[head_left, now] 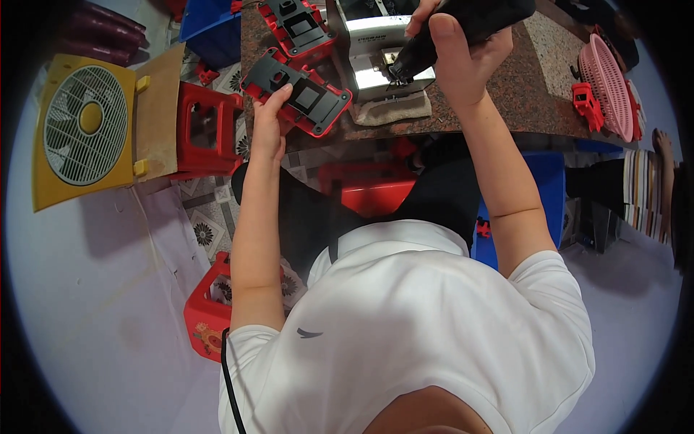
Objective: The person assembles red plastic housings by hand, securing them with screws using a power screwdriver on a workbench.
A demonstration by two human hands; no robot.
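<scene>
My left hand [268,124] grips the near edge of a red and black plastic holder [315,103], thumb on its black top face. A second red and black plastic holder [295,27] lies just beyond it. Wrapped round a black electric screwdriver [486,16], my right hand [466,69] points its tapered nose down to the left. The tip is at the front of a silver metal box [377,45], by a small bright fitting [391,58]. Whether a screw sits on the tip is too small to tell. A folded pale cloth [394,110] lies under the box's front edge.
The speckled stone table [531,108] holds a pink basket [603,87] and a red plastic part [587,107] at the right. A yellow box fan [90,119] and a red stool [206,130] stand left. Blue bins [531,192] sit below; another person's arm [663,181] shows far right.
</scene>
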